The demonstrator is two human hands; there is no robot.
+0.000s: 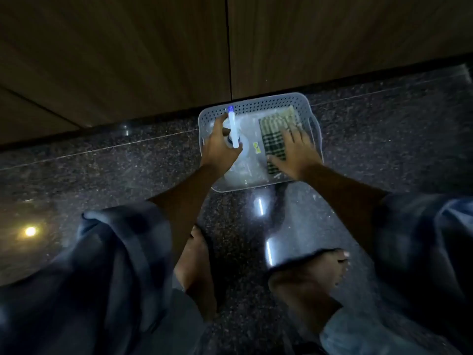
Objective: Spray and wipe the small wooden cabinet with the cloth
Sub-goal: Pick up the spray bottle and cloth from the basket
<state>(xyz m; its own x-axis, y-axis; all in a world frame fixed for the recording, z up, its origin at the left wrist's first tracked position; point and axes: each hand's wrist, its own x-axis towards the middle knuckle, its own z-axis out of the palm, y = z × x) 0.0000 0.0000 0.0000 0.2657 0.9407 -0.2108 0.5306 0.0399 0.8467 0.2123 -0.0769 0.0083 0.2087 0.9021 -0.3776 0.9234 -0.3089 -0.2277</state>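
The left hand grips the white plastic spray bottle; the right hand fingers lie flat on the checked green cloth. A loose grip risks dropping the bottle.

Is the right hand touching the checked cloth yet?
Touching. The head view shows the right hand lying on the checked cloth, fingers spread flat across it.

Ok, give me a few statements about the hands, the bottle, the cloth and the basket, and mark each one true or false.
1. The left hand grips the spray bottle in the basket. True.
2. The right hand rests flat on the checked cloth. True.
3. The cloth hangs on the cabinet. False: it lies in the basket, right of the bottle.
4. The basket stands on a table. False: it stands on the floor, in front of the cabinet.
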